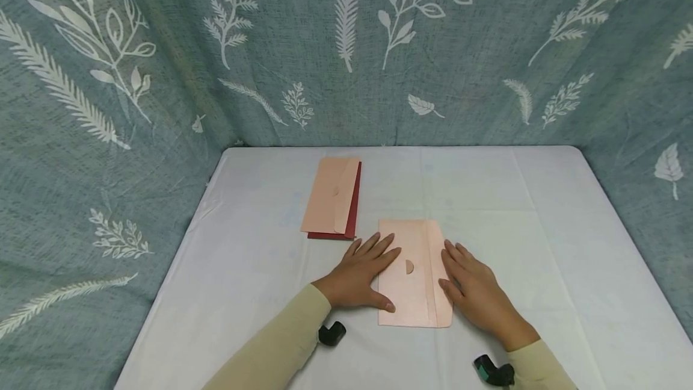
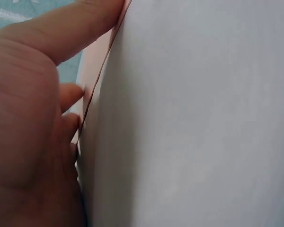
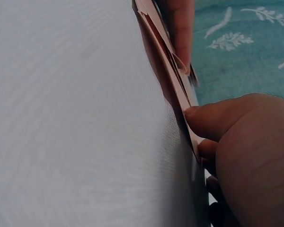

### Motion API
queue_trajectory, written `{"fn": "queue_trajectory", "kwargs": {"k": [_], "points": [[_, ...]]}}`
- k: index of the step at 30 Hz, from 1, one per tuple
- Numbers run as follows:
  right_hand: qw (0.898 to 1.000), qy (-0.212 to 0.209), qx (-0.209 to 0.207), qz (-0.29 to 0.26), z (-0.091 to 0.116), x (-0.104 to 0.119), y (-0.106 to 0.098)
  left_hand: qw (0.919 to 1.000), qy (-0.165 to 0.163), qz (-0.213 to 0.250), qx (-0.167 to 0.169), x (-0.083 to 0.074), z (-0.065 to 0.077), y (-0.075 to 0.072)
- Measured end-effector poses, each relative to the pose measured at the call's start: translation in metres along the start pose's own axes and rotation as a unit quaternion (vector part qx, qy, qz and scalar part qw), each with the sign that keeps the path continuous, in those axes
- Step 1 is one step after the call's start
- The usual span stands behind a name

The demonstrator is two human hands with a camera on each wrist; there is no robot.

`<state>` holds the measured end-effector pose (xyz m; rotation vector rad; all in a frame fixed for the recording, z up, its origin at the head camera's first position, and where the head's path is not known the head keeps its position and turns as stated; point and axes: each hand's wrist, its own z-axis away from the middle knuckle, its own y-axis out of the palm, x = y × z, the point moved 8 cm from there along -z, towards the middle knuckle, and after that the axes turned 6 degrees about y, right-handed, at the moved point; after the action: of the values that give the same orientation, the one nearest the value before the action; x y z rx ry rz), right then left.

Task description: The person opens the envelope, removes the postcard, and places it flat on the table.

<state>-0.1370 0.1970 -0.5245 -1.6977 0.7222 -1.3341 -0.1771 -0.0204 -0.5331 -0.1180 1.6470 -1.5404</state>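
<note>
A pale pink envelope lies on the white table, its long flap unfolded toward the right and a small half-round tab near its middle. Spread fingers of my left hand rest on its left edge, thumb apart and lower down. My right hand lies along the flap's outer edge, fingers fairly straight and touching it. In the right wrist view, the right thumb meets the envelope's edge, where the paper layers stand slightly apart. The left wrist view shows the left thumb on the paper's edge.
Farther back and left, another pink envelope lies over a dark red one. White cloth covers the table. Green leaf-patterned fabric hangs behind and at both sides. Black devices sit by the wrists.
</note>
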Motion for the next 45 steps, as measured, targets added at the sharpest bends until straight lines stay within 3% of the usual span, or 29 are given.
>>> {"fn": "queue_trajectory", "kwargs": {"k": [5, 14, 20, 39, 45], "points": [[1.000, -0.003, 0.000, 0.001, 0.000, 0.000, 0.000, 0.9995, -0.019, 0.016, -0.021, -0.007, -0.002, 0.002], [0.999, -0.029, -0.024, 0.009, 0.000, 0.002, -0.004, 0.9944, -0.085, -0.006, -0.062, -0.021, -0.015, 0.013], [0.999, -0.025, -0.022, 0.011, 0.001, 0.002, -0.004, 0.9888, -0.119, -0.008, -0.089, -0.030, -0.021, 0.019], [1.000, -0.014, -0.009, 0.003, 0.002, -0.001, -0.002, 0.9770, -0.160, -0.046, -0.133, -0.049, -0.035, 0.024], [1.000, -0.013, -0.010, 0.007, 0.002, -0.001, -0.003, 0.9759, -0.159, -0.054, -0.140, -0.051, -0.036, 0.023]]}}
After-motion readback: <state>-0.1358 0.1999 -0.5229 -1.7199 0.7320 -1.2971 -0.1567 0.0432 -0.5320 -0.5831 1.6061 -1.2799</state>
